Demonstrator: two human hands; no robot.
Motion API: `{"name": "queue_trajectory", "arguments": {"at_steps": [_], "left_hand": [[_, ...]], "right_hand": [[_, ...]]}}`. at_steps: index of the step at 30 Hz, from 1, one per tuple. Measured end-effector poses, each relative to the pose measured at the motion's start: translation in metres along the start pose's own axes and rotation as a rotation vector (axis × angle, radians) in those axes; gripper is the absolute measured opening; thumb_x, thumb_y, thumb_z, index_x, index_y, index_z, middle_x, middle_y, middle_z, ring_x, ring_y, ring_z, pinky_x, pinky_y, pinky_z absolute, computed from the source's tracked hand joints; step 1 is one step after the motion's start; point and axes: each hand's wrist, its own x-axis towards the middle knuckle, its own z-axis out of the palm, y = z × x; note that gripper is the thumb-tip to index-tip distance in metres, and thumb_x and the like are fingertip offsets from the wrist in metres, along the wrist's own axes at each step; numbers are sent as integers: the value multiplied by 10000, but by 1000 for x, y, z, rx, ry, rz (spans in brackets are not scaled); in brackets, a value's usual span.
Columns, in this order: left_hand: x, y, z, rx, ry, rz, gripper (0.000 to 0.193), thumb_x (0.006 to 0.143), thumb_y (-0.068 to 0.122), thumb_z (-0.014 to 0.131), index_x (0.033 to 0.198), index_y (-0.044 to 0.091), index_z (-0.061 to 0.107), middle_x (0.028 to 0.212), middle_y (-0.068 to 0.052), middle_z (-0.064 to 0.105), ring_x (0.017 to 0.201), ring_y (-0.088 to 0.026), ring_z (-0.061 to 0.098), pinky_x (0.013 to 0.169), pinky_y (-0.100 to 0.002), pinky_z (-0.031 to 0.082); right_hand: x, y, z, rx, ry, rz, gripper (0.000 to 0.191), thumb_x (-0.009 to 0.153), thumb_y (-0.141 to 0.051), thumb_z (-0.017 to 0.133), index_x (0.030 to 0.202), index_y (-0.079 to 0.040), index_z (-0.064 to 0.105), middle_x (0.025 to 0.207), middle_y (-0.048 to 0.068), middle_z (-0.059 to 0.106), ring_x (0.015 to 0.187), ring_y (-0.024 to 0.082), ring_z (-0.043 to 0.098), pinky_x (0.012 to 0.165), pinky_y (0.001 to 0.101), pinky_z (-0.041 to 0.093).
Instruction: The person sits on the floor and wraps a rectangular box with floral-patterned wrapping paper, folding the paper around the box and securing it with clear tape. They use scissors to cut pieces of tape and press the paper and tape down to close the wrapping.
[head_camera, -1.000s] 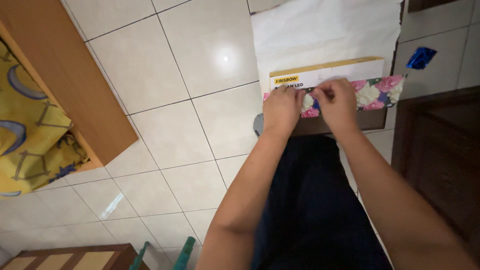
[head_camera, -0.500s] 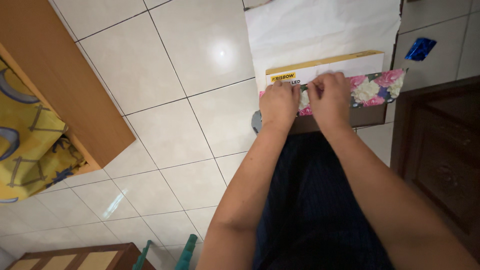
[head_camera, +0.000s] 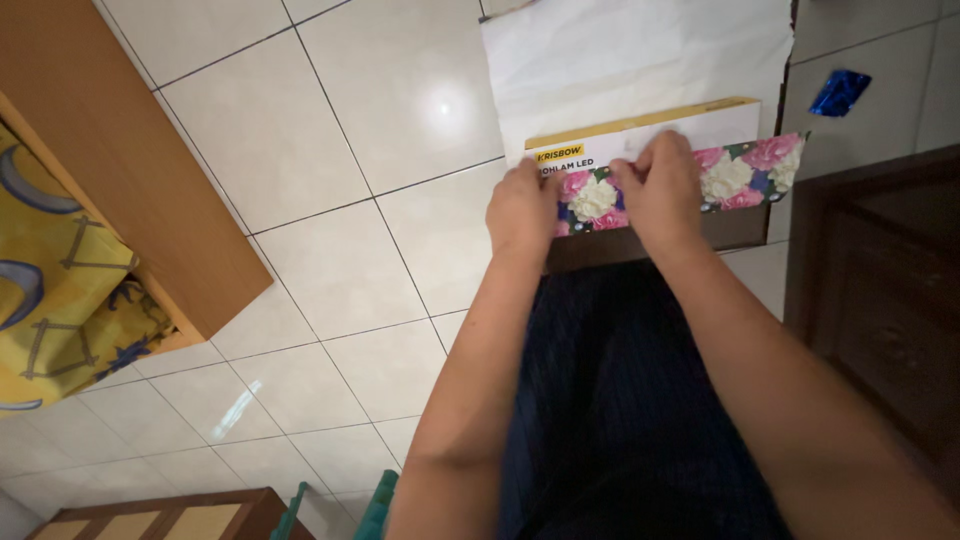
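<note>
1. Head view, far left: a yellow patterned cloth (head_camera: 50, 300) lies behind a wooden frame (head_camera: 120, 170) that slants across the pale floor tiles (head_camera: 330, 270).
2. Bottom edge: a low wooden piece (head_camera: 160, 515) and something green (head_camera: 375, 500), too little in view to name.
3. Centre: the left hand (head_camera: 522, 208) is closed over the left end of the floral paper (head_camera: 740, 175), pinning it to the box (head_camera: 650, 135), which rests against the person's dark-clothed knees.
4. Just right of it, the right hand (head_camera: 662, 190) presses the paper's top edge with bent fingers; both hands grip paper and box together.
5. Judged from this, folding the paper over the box is the step in hand; the next move would call for a taut, straight crease.
6. Beyond lies a white sheet (head_camera: 640, 50); right, a blue scrap (head_camera: 838, 92) and dark wooden furniture (head_camera: 880, 300).
</note>
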Motion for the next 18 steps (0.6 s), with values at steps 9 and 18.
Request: {"name": "queue_trajectory", "arguments": {"at_steps": [9, 18], "left_hand": [[-6, 7, 1, -144, 15, -43, 431, 880, 340, 769, 1084, 36, 542, 956, -202, 738, 925, -434, 702, 758, -532, 547], [-51, 27, 43, 129, 141, 581, 491, 907, 192, 736, 1373, 140, 590, 1575, -139, 507, 1491, -318, 484, 1236, -568, 397]], "right_hand": [[5, 1, -5, 170, -94, 137, 383, 889, -89, 864, 1072, -16, 535, 872, 99, 612, 774, 245, 669, 695, 380, 548], [107, 9, -67, -504, 289, -539, 430, 918, -214, 859, 1232, -43, 622, 1114, 154, 710, 993, 353, 715, 875, 432, 586]]}}
